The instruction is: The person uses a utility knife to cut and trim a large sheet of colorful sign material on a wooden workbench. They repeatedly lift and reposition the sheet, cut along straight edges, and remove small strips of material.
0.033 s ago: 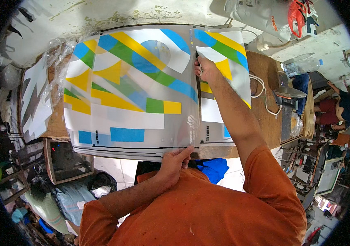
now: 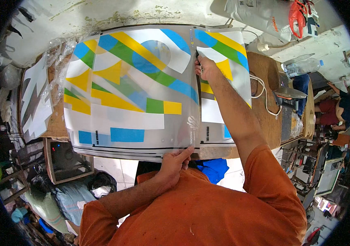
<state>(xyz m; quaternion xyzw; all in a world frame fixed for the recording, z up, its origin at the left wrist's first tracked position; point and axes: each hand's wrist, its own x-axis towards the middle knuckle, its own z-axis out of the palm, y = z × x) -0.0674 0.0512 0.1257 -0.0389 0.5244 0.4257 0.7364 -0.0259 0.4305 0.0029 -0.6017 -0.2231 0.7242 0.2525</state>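
Note:
A large translucent printed film (image 2: 130,119), patterned in blue, yellow, green and white, lies over the table. My right hand (image 2: 207,69) is closed at its far half, around what looks like a pair of scissors (image 2: 201,70), mostly hidden by the fingers. A dark gap runs from there toward me, between the film and a narrower printed piece (image 2: 212,110) on the right, partly under my right forearm. At the near edge, my left hand (image 2: 175,164) pinches the film between thumb and fingers.
Cut white sheets (image 2: 37,102) and crumpled clear plastic (image 2: 58,69) lie at the left. On the brown tabletop (image 2: 265,119) at right are an iron (image 2: 289,93) and its white cord (image 2: 261,84). A plastic bottle (image 2: 310,65) lies beyond. Another person (image 2: 343,104) is far right.

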